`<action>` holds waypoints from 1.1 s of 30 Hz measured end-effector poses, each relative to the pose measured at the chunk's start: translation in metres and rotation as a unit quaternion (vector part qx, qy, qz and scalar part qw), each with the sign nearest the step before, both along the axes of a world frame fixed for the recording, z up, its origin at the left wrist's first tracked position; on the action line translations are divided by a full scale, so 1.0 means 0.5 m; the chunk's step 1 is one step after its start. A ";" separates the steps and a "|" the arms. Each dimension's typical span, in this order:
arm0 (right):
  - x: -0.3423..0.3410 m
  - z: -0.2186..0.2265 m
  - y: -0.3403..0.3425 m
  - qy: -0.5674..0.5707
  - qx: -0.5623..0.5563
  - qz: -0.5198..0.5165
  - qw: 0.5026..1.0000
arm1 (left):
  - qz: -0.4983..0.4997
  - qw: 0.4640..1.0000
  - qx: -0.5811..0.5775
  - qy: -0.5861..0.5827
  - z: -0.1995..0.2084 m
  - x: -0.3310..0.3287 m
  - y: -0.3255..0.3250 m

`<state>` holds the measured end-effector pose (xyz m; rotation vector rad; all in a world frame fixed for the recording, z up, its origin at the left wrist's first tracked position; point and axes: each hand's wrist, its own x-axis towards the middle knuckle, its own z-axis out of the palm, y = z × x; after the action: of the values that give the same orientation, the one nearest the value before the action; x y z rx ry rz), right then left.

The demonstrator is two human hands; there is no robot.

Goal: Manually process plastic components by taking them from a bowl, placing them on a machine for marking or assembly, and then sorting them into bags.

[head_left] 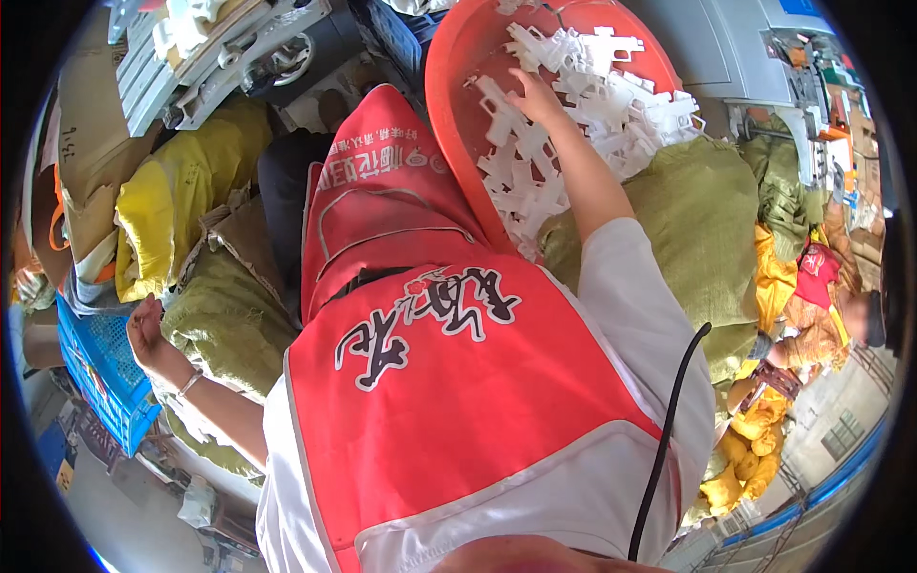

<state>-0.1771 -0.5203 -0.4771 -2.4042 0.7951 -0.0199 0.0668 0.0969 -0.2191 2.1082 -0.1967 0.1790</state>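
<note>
The right hand (535,95) reaches up into a smooth, round orange plastic basin (458,57), fingers spread loosely over a heap of white moulded plastic parts (583,95), angular and interlocked, too many to count; whether it grips one I cannot tell. The basin sits tilted against a coarse woven green sack (697,210), its rim close to the person's red vest (449,382). The left hand (145,329) hangs low, curled into a loose fist with nothing visible in it, just beside another green sack (224,325) and near one blue lattice crate (105,368). Bundles crowd both sides, leaving little room.
</note>
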 end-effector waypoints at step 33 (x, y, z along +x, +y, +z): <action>-0.104 -0.006 0.041 -0.051 -0.055 -0.001 0.997 | -0.290 0.928 0.083 -0.218 0.185 0.167 -0.477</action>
<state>-0.2289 -0.5000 -0.4801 -2.4841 0.7673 -0.1900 0.1503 -0.1418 -0.1268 2.0529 -1.1193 0.2796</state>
